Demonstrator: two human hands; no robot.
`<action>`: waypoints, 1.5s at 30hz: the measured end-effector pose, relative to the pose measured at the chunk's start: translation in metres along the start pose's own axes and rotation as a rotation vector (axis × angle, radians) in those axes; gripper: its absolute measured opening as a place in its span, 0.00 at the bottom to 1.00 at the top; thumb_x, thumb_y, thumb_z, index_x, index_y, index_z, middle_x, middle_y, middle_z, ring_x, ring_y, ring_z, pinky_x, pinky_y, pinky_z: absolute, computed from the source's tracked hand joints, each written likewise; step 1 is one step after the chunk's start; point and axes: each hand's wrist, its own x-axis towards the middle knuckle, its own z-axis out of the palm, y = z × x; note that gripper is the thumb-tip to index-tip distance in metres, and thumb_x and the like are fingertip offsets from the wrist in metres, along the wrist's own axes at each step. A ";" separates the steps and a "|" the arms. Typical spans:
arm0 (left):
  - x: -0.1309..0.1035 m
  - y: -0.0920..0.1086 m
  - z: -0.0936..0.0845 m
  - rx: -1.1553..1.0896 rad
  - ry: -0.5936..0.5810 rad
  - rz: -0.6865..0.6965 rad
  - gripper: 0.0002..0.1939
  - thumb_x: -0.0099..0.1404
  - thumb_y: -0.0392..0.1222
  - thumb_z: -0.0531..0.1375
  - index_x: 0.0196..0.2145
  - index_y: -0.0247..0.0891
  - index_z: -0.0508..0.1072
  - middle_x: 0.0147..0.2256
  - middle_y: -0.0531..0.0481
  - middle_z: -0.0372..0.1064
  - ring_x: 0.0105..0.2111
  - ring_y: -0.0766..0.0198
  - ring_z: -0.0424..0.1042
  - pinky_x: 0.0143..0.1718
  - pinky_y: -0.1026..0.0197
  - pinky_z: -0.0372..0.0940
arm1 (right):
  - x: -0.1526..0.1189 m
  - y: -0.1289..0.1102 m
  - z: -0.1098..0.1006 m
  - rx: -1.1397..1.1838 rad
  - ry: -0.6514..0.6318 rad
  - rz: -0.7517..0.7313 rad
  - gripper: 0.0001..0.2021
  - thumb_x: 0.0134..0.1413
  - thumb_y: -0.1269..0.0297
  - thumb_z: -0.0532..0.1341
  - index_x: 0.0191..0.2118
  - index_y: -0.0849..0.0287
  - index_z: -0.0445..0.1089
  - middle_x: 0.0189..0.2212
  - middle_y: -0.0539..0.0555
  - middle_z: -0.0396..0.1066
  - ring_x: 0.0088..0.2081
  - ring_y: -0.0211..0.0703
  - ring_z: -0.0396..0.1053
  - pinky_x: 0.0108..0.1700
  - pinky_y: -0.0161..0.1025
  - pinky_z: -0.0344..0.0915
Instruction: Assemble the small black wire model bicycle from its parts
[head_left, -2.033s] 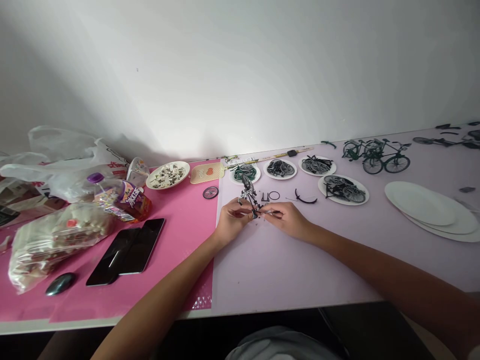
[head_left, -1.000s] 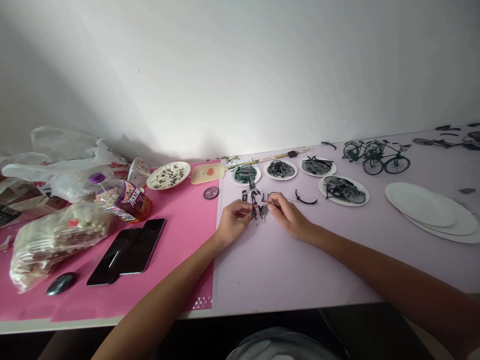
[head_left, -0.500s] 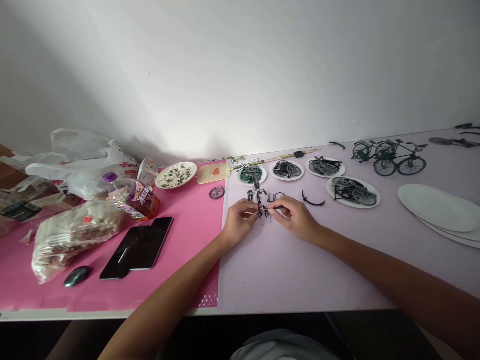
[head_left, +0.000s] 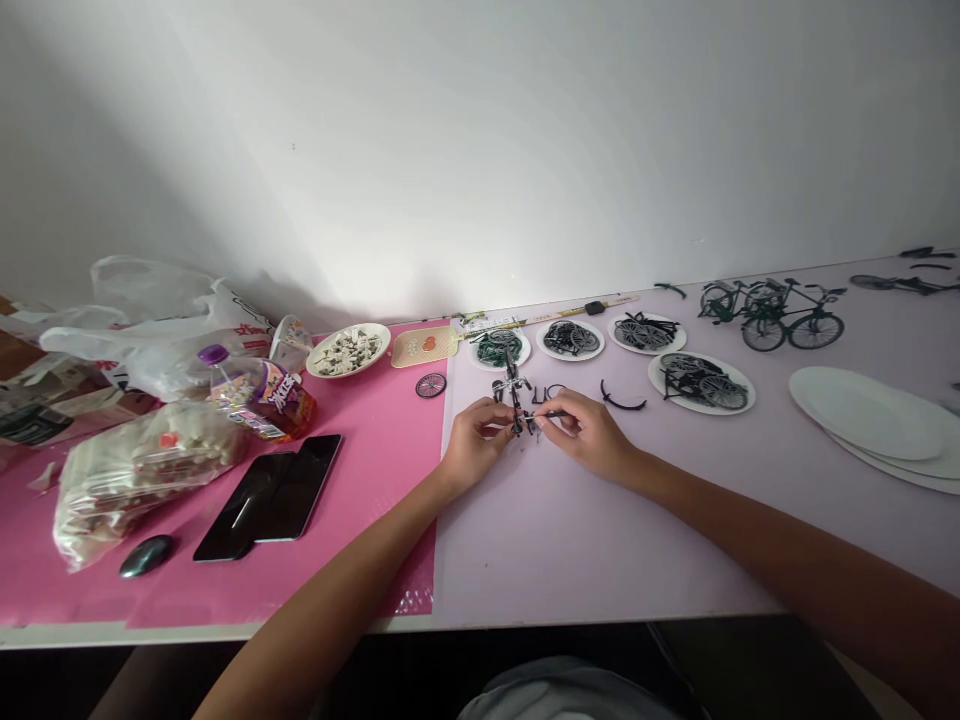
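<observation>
My left hand [head_left: 474, 442] has its fingers closed on a dark model bicycle [head_left: 511, 380], which points away from me above the lilac sheet. In my right hand [head_left: 589, 432] is a slim dark screwdriver-like tool [head_left: 553, 414], its thin tip at the near end of the model. The exact contact is too small to make out. Loose on the pink sheet lies a small spoked wheel [head_left: 431, 385]. Curved black mudguard-like pieces [head_left: 624, 402] rest beyond my right hand. Plates of parts, one with green pieces [head_left: 499, 350], line up behind.
Finished-looking model bicycles [head_left: 793, 318] stand at back right, near stacked white plates [head_left: 862, 405]. A tape measure [head_left: 594, 308] lies by the wall. At left are a bowl [head_left: 313, 366], a purple-capped bottle [head_left: 262, 395], two phones [head_left: 300, 500], a mouse-like object [head_left: 148, 555] and bags [head_left: 150, 470].
The whole scene has shifted slightly left in view as the head turned a little. Both hands keep nearly the same pose on the model and the tool.
</observation>
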 end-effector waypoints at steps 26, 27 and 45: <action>0.001 -0.008 0.000 0.007 0.021 0.016 0.12 0.64 0.49 0.67 0.39 0.38 0.83 0.37 0.43 0.77 0.36 0.61 0.77 0.38 0.60 0.75 | -0.001 0.007 0.000 -0.024 -0.051 0.021 0.14 0.68 0.53 0.59 0.39 0.56 0.76 0.25 0.50 0.65 0.24 0.38 0.57 0.30 0.38 0.59; 0.001 -0.009 0.000 0.001 0.025 0.011 0.12 0.64 0.49 0.68 0.38 0.38 0.83 0.37 0.43 0.77 0.36 0.61 0.77 0.38 0.60 0.75 | -0.001 0.006 -0.001 -0.022 -0.057 0.027 0.14 0.68 0.53 0.59 0.39 0.56 0.76 0.26 0.50 0.66 0.25 0.38 0.57 0.30 0.38 0.59; 0.002 -0.009 0.000 -0.014 0.031 0.028 0.10 0.63 0.46 0.68 0.36 0.37 0.83 0.35 0.45 0.77 0.35 0.62 0.78 0.39 0.59 0.76 | -0.003 -0.002 -0.008 0.093 -0.247 0.186 0.06 0.66 0.59 0.58 0.41 0.55 0.62 0.33 0.50 0.71 0.30 0.39 0.67 0.33 0.36 0.64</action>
